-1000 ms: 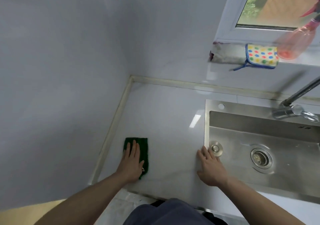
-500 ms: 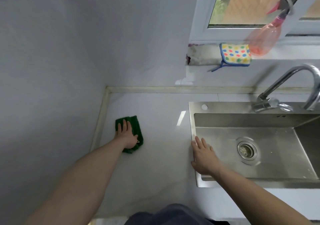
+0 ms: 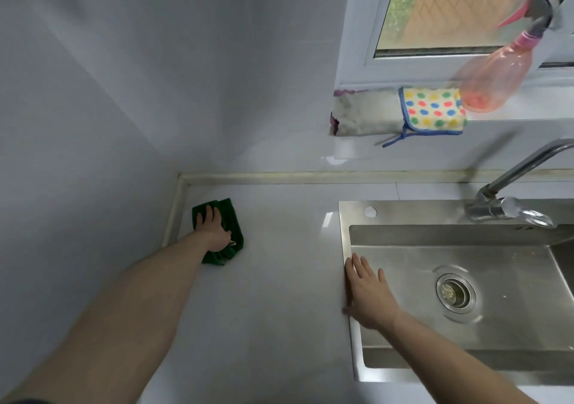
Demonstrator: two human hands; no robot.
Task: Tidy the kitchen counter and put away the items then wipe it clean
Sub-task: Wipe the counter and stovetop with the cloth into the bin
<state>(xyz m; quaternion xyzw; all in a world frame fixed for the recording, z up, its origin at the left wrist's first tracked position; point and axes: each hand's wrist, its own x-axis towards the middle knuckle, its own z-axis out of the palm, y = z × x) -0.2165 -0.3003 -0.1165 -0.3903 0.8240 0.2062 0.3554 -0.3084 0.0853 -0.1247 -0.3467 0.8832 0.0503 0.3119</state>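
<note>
Hands flat: left (image 3: 214, 232) half-hiding green cloth (image 3: 231, 232), right (image 3: 368, 291) over sink rim (image 3: 344, 242).

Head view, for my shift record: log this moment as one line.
step: wiping | left hand: presses green cloth on counter, back-left corner | right hand: flat on sink edge

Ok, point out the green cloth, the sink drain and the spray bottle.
green cloth (image 3: 233, 221): head view, its far right part, clear of the hand.
sink drain (image 3: 454, 293): head view, strainer centre.
spray bottle (image 3: 494, 75): head view, pink body.
</note>
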